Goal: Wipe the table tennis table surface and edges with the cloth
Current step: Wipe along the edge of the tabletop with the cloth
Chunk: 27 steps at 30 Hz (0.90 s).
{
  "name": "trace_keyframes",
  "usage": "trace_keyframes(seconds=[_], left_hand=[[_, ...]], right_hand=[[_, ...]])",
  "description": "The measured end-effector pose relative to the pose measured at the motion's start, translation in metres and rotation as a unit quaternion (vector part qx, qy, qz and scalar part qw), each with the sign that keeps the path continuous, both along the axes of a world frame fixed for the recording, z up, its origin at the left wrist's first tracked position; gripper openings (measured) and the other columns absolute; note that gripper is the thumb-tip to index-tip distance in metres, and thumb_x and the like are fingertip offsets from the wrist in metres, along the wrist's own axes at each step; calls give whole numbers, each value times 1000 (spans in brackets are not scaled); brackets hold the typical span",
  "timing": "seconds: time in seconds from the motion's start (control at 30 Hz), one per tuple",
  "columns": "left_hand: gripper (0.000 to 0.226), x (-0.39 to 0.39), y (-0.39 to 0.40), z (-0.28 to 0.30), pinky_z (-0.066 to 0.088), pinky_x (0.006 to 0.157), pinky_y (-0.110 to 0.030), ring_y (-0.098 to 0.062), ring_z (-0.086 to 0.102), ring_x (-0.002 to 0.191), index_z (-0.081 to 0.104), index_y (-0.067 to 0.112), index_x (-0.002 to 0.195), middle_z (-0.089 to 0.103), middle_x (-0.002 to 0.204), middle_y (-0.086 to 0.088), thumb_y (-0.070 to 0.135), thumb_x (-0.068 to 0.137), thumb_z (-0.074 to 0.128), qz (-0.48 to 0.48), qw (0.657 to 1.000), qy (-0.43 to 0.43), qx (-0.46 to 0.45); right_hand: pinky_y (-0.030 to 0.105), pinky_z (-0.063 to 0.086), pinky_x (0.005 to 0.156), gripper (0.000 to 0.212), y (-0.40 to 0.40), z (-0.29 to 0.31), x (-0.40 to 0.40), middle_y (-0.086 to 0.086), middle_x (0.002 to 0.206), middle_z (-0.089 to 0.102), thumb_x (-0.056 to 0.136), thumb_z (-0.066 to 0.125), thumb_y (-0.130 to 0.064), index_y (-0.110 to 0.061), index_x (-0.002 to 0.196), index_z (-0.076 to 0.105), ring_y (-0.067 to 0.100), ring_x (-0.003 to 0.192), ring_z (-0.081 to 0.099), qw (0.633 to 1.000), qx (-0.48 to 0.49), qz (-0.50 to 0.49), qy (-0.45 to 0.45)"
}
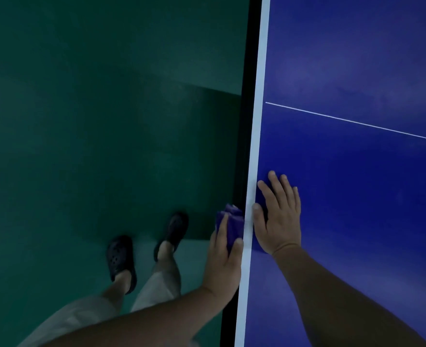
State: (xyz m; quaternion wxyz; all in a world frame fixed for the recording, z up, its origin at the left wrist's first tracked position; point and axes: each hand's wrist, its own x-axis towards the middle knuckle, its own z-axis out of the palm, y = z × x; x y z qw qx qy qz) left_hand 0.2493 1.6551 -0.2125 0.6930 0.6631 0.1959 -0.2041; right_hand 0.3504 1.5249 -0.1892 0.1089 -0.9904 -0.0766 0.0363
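Two hands we kept low, left hand [223, 256] gripping the purple cloth [229, 222] against the table [357, 171] edge, right hand [278, 216] flat, fingers straight, on the blue top.

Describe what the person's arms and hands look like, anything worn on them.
Both forearms are bare to the frame edge, with no sleeves showing. The left hand and right hand wear no gloves, and no watch, ring or bracelet is visible. The dim light hides finer detail.

— Entry: what place is this?
— A dim indoor table tennis hall. I stand in clogs [120, 261] at a blue table [357, 184] with a white edge line [255, 146] and thin centre line [352, 120], on green sports flooring [94, 108].
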Motion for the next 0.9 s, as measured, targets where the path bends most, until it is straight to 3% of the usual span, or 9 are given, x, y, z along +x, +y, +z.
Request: trace_keyframes(seconds=[0.1, 0.23, 0.3, 0.4, 0.5, 0.6, 0.73, 0.8, 0.9], left_hand=[[55, 61, 0, -9, 22, 90, 7, 29, 34, 114, 30, 35, 155, 40, 142, 12, 32, 103, 48, 23, 999, 3, 24], [56, 158, 5, -14, 28, 79, 1, -1, 46, 106, 27, 34, 157, 44, 139, 0, 30, 104, 46, 29, 998, -16, 55], [56, 175, 6, -9, 35, 85, -9, -6, 47, 111, 26, 34, 157, 44, 141, -1, 32, 104, 45, 23, 997, -39, 55], [60, 130, 5, 1, 41, 105, -30, -11, 50, 126, 28, 30, 157, 46, 145, 0, 37, 99, 44, 19, 998, -42, 35], [62, 65, 2, 14, 38, 103, -16, 10, 43, 126, 25, 40, 156, 43, 144, 11, 45, 97, 44, 11, 999, -14, 29], [61, 73, 0, 11, 32, 93, -1, 19, 40, 119, 26, 36, 156, 44, 141, 8, 44, 98, 45, 13, 999, 25, 27], [57, 151, 6, 2, 37, 92, -13, -1, 48, 115, 26, 37, 157, 44, 140, 4, 34, 104, 46, 15, 998, 31, 43], [59, 197, 9, 0, 33, 85, -9, -5, 48, 112, 26, 36, 157, 44, 138, 2, 41, 100, 42, 16, 998, 7, 55], [61, 250, 9, -1, 37, 91, -19, -13, 51, 114, 29, 29, 157, 48, 137, -6, 36, 98, 41, 32, 997, -16, 67]], right_hand=[[56, 18, 121, 53, 1, 3, 1, 4, 161, 34, 99, 39, -37, -13, 144, 51, 27, 153, 20, 1000, -5, 0, 6], [57, 19, 121, 53, 1, 5, 3, 6, 160, 35, 99, 40, -37, -13, 143, 53, 28, 152, 21, 1000, -5, 1, 7], [58, 19, 121, 52, 1, 6, 4, 6, 160, 35, 99, 40, -37, -12, 143, 53, 29, 152, 22, 1000, -9, 4, 5], [59, 21, 120, 51, 1, 7, 5, 7, 159, 37, 98, 41, -36, -12, 141, 55, 30, 151, 25, 1000, -5, 5, 7], [59, 23, 119, 51, 1, 6, 5, 7, 158, 38, 98, 42, -35, -11, 140, 57, 30, 150, 26, 1000, -3, 9, 2], [60, 24, 118, 49, 0, 6, 7, 9, 156, 41, 96, 45, -34, -10, 136, 60, 32, 148, 30, 1000, 4, 8, -3], [60, 28, 115, 43, 3, 8, 8, 13, 149, 50, 95, 49, -31, -9, 129, 63, 36, 142, 38, 1000, 18, 15, -14], [55, 36, 108, 37, 0, 12, 23, 14, 136, 60, 95, 51, -31, -9, 116, 71, 40, 128, 52, 999, 26, 21, -27], [47, 43, 99, 32, -3, 20, 84, 14, 115, 64, 100, 51, -27, -4, 107, 71, 37, 108, 59, 997, 47, 50, -40]])
